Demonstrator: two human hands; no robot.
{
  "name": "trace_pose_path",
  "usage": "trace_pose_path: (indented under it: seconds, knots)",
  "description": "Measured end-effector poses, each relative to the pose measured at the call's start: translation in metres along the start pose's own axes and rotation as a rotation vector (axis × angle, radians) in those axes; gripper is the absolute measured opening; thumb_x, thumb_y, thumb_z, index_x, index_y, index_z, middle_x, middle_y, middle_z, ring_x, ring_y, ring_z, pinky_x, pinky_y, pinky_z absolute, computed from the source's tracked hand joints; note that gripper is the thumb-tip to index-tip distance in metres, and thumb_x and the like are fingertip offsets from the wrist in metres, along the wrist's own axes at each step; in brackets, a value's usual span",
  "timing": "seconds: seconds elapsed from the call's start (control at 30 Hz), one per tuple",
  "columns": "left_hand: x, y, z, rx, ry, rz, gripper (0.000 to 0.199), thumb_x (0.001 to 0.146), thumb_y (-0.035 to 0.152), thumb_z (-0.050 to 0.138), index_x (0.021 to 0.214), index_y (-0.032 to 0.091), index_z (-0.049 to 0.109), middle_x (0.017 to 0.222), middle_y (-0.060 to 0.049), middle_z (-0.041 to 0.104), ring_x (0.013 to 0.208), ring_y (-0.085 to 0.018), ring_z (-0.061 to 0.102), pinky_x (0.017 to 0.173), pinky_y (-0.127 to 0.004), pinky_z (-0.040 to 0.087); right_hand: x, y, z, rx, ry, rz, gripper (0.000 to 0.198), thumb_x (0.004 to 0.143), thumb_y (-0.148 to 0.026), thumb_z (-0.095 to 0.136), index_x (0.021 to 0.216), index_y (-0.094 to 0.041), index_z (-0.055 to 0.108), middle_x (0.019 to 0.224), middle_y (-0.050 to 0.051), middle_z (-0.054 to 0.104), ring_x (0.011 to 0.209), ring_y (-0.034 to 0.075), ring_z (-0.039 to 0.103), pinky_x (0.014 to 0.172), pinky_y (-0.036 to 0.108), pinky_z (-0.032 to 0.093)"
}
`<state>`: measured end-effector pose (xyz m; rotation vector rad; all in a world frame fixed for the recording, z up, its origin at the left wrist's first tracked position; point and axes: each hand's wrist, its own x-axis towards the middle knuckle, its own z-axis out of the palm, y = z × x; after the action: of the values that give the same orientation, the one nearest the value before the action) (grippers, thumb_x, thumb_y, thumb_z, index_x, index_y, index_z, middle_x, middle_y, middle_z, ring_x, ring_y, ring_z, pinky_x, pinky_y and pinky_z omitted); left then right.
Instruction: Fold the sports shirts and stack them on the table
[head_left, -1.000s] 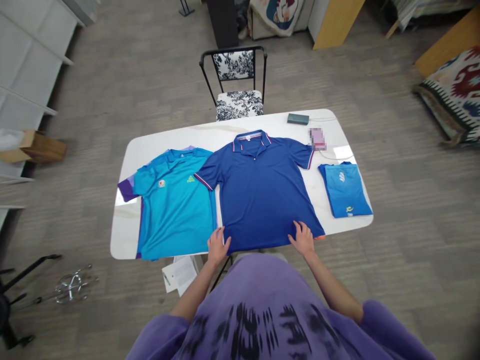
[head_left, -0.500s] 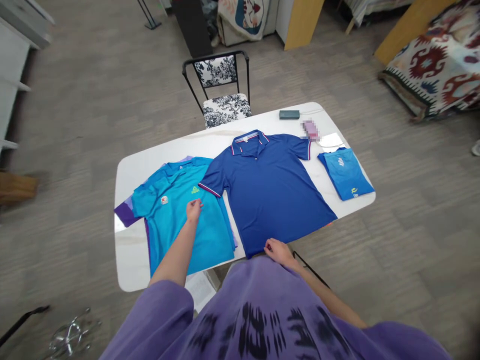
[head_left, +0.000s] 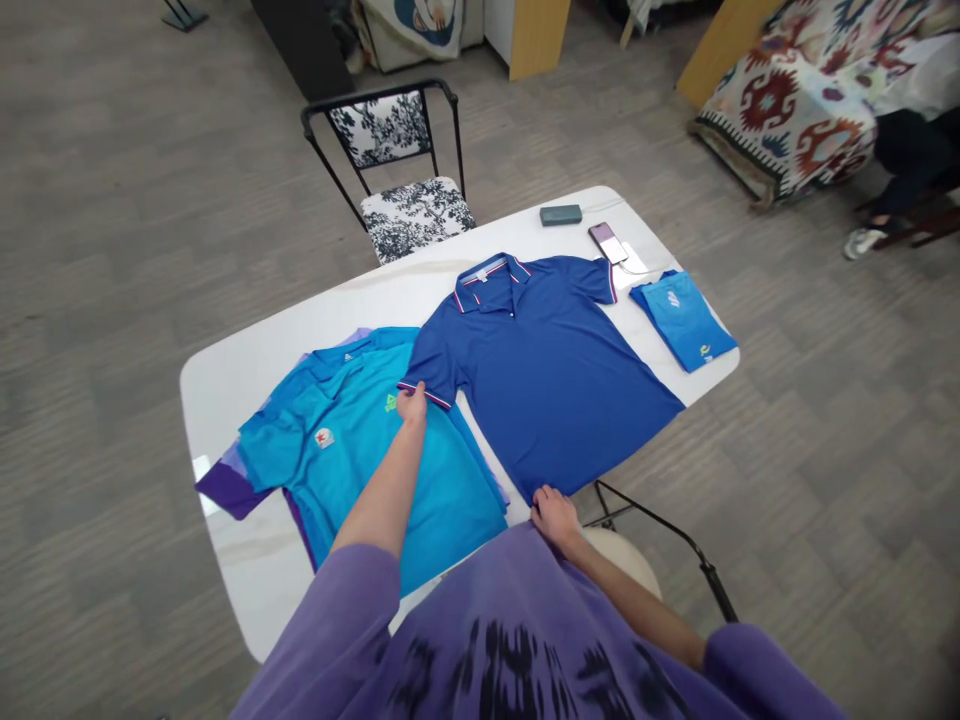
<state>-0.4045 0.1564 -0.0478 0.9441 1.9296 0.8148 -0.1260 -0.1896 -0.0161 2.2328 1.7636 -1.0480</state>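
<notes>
One dark-blue polo shirt lies spread across the middle of the white table, its hem at the near edge. Nearest, the right hand curls its fingers at the hem's left end; whether they grip cannot be told. Toward the left edge, a turquoise shirt lies over a purple garment. Farther in, the left hand pinches the polo's cuff. A folded blue shirt lies near the near right corner, a phone and grey-green case near the far right corner. Beyond the far edge stands a chair.
</notes>
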Motion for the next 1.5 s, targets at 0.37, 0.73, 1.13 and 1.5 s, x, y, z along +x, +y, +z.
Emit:
trace_pose_path:
  seconds: [0.37,0.73,1.13,1.5]
  knots:
    - [0.041,0.060,0.054,-0.023,0.080,0.242,0.029,0.106,0.050,0.068,0.106,0.023,0.057,0.109,-0.007,0.071,0.103,-0.022,0.070,0.099,-0.038,0.061,-0.010,0.068,-0.044,0.283,0.075,-0.076,0.031,0.103,-0.026,0.042,0.125,-0.036,0.061,0.124,0.009,0.073,0.118,0.035,0.072,0.106,0.053,0.055]
    - [0.078,0.223,0.296,0.157,-0.221,0.390,0.034,0.110,0.043,0.065,0.120,0.012,0.061,0.116,-0.011,0.074,0.081,-0.010,0.060,0.080,-0.035,0.061,0.026,0.195,-0.127,0.633,0.115,-0.138,0.040,0.108,-0.035,0.039,0.125,-0.044,0.074,0.129,0.009,0.069,0.124,0.034,0.071,0.112,0.055,0.059]
    - [0.033,0.162,0.357,0.356,-0.246,0.681,0.032,0.106,0.031,0.065,0.135,0.015,0.065,0.134,-0.018,0.066,0.125,-0.030,0.063,0.119,-0.049,0.048,0.065,0.271,-0.137,0.265,0.279,0.084,0.028,0.106,-0.039,0.058,0.128,-0.030,0.073,0.134,0.014,0.066,0.118,0.036,0.064,0.106,0.055,0.052]
    - [0.176,0.107,0.237,0.511,-0.155,0.423,0.036,0.098,0.041,0.075,0.125,0.017,0.070,0.139,-0.019,0.063,0.128,-0.033,0.056,0.124,-0.057,0.041,0.236,0.183,-0.138,0.011,0.279,-0.137,0.031,0.114,-0.040,0.051,0.125,-0.023,0.074,0.121,0.014,0.072,0.110,0.032,0.057,0.098,0.045,0.039]
